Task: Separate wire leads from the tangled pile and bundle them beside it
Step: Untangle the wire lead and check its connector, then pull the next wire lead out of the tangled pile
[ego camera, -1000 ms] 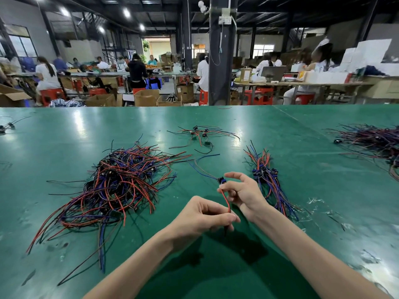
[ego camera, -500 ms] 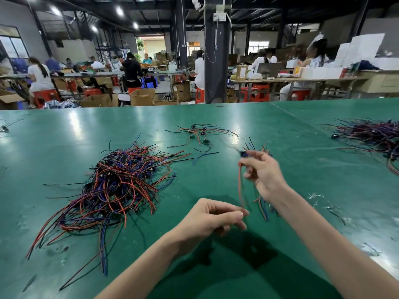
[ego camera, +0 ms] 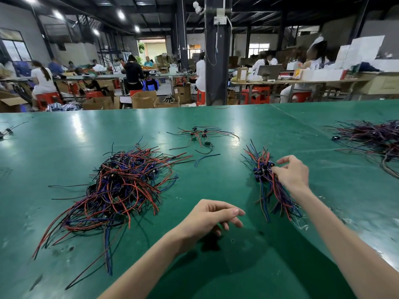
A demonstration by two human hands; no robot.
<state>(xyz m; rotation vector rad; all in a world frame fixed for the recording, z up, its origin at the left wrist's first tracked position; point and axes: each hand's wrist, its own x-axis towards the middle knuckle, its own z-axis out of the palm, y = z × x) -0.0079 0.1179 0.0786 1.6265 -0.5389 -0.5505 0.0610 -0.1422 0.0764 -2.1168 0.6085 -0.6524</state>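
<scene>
Bundle (ego camera: 272, 192) of red, blue and black leads lies right of centre on the green table (ego camera: 64, 147), connector ends away from the person. Right hand (ego camera: 290, 175) is at its connector end, fingertips touching; a pinch cannot be confirmed. Tangled pile (ego camera: 121, 186) sits well apart, to the left. Left hand (ego camera: 212, 214) hovers between pile and bundle, fingers loosely curled, holding nothing.
</scene>
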